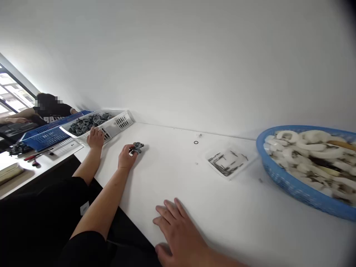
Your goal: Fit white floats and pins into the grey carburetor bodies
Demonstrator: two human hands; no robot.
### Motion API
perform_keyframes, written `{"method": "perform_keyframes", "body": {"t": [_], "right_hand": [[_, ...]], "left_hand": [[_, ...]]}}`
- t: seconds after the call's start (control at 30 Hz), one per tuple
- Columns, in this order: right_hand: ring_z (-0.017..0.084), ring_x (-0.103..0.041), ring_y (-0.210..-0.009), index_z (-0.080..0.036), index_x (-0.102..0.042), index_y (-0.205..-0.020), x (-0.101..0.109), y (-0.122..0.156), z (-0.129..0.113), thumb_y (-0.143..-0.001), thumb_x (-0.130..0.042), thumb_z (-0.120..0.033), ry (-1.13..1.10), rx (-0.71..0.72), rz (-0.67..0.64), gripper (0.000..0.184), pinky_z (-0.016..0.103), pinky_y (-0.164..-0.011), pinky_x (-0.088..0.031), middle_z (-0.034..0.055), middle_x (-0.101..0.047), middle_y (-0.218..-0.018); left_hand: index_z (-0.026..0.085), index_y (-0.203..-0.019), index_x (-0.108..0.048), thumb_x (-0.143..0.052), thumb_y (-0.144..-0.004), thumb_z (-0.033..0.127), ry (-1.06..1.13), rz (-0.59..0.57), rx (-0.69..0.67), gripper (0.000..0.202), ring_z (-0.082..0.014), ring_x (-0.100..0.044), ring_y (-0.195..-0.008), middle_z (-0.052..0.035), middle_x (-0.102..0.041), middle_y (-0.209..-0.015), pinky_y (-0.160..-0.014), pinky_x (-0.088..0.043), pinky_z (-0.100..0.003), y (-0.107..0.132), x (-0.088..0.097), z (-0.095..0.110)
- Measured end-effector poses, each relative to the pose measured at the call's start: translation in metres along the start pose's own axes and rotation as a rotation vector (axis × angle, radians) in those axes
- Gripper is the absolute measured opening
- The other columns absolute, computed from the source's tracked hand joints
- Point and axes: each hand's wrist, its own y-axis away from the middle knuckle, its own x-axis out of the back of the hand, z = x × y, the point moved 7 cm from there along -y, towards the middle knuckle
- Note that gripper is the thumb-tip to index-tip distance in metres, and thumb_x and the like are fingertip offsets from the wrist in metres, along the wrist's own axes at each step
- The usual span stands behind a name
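My left hand point(127, 156), at left of centre on the white tabletop point(155, 178), is closed on a small dark grey part point(137, 147) of uneven shape, whose exact kind I cannot make out. The part is at or just above the surface. Nearer to me, my right hand point(178, 233) lies palm down by the front edge, fingers apart, holding nothing. Ahead of it are a black ring point(196, 142) and a clear shallow tray point(228, 163) with several thin metal pins. Another person's hand point(96, 138) touches a white basket point(126, 119) of similar grey parts.
A blue basket point(263, 148) with white ring-shaped pieces stands at the right. At the far left are a blue crate point(44, 137), a red-handled tool point(30, 157) and a seated person point(52, 107). A white wall point(194, 66) runs behind the table.
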Motion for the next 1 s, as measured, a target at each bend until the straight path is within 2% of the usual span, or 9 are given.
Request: {"method": "perform_keyframes", "body": {"t": [0.1,0.17,0.33,0.47,0.6,0.7,0.8,0.93,1.0], "right_hand": [[0.031,-0.017,-0.154,-0.018,-0.054,-0.143,0.010,0.006,-0.009,-0.095,-0.048,-0.044,-0.048,-0.038,-0.064,0.055,0.054,-0.128,-0.003,0.0080,-0.036,-0.161],[0.030,-0.019,-0.154,-0.016,-0.055,-0.142,0.013,0.008,-0.012,-0.094,-0.050,-0.044,-0.053,-0.024,-0.078,0.056,0.051,-0.128,-0.002,0.0079,-0.038,-0.159],[0.026,-0.030,-0.149,-0.017,-0.060,-0.136,0.015,0.008,-0.009,-0.091,-0.052,-0.046,-0.041,0.031,-0.040,0.054,0.048,-0.128,-0.009,0.0062,-0.050,-0.151],[0.027,-0.030,-0.149,-0.015,-0.056,-0.139,0.009,0.011,-0.012,-0.094,-0.048,-0.045,0.126,0.073,-0.050,0.055,0.049,-0.127,-0.013,0.0075,-0.046,-0.154],[0.031,-0.034,-0.145,-0.011,-0.053,-0.141,0.000,0.030,-0.022,-0.096,-0.044,-0.047,0.298,0.057,-0.013,0.057,0.052,-0.125,-0.020,0.0112,-0.046,-0.153],[0.033,-0.033,-0.145,-0.012,-0.051,-0.143,-0.004,0.065,-0.028,-0.094,-0.050,-0.044,0.409,0.119,-0.029,0.058,0.053,-0.123,-0.022,0.0120,-0.043,-0.155],[0.032,-0.027,-0.150,-0.017,-0.043,-0.151,0.005,0.121,-0.024,-0.094,-0.052,-0.043,0.404,0.184,-0.076,0.062,0.054,-0.125,-0.018,0.0086,-0.035,-0.161],[0.032,-0.024,-0.151,-0.010,-0.044,-0.149,0.044,0.199,0.002,-0.098,-0.048,-0.054,0.258,0.027,-0.019,0.067,0.051,-0.127,-0.014,0.0128,-0.036,-0.160],[0.031,-0.033,-0.147,-0.010,-0.051,-0.143,0.065,0.229,0.015,-0.097,-0.051,-0.053,0.191,-0.068,0.088,0.063,0.049,-0.125,-0.019,0.0136,-0.044,-0.154]], "left_hand": [[0.028,-0.099,-0.057,-0.064,-0.073,0.031,-0.081,-0.005,-0.010,0.027,-0.0284,-0.069,-0.098,-0.0080,-0.066,-0.112,-0.092,-0.060,-0.051,0.058,-0.036,0.029],[0.028,-0.103,-0.057,-0.062,-0.076,0.029,-0.091,-0.044,-0.041,0.028,-0.0270,-0.069,-0.100,-0.0076,-0.064,-0.116,-0.094,-0.061,-0.049,0.085,-0.047,0.050],[0.028,-0.110,-0.055,-0.062,-0.076,0.025,-0.076,-0.162,-0.133,0.034,-0.0284,-0.068,-0.103,-0.0073,-0.062,-0.120,-0.098,-0.059,-0.052,0.127,-0.056,0.102],[0.031,-0.110,-0.055,-0.060,-0.076,0.021,-0.048,-0.180,-0.162,0.035,-0.0298,-0.067,-0.108,-0.0060,-0.061,-0.120,-0.100,-0.057,-0.054,0.157,-0.062,0.135],[0.033,-0.108,-0.053,-0.057,-0.077,0.023,0.023,-0.196,-0.155,0.033,-0.0317,-0.068,-0.108,-0.0066,-0.061,-0.114,-0.086,-0.064,-0.052,0.185,-0.071,0.159],[0.034,-0.109,-0.053,-0.058,-0.079,0.029,0.097,-0.241,-0.082,0.031,-0.0339,-0.070,-0.104,-0.0075,-0.062,-0.112,-0.068,-0.065,-0.048,0.204,-0.079,0.173],[0.033,-0.107,-0.053,-0.062,-0.079,0.035,0.146,-0.326,-0.032,0.030,-0.0344,-0.069,-0.108,-0.0077,-0.063,-0.117,-0.058,-0.064,-0.041,0.222,-0.089,0.195],[0.023,-0.103,-0.055,-0.064,-0.079,0.029,0.140,-0.491,-0.196,0.027,-0.0296,-0.067,-0.108,-0.0101,-0.062,-0.117,-0.056,-0.062,-0.029,0.244,-0.107,0.246],[0.021,-0.099,-0.055,-0.062,-0.079,0.023,0.166,-0.536,-0.350,0.021,-0.0251,-0.068,-0.101,-0.0098,-0.063,-0.110,-0.058,-0.061,-0.026,0.253,-0.116,0.275]]}}
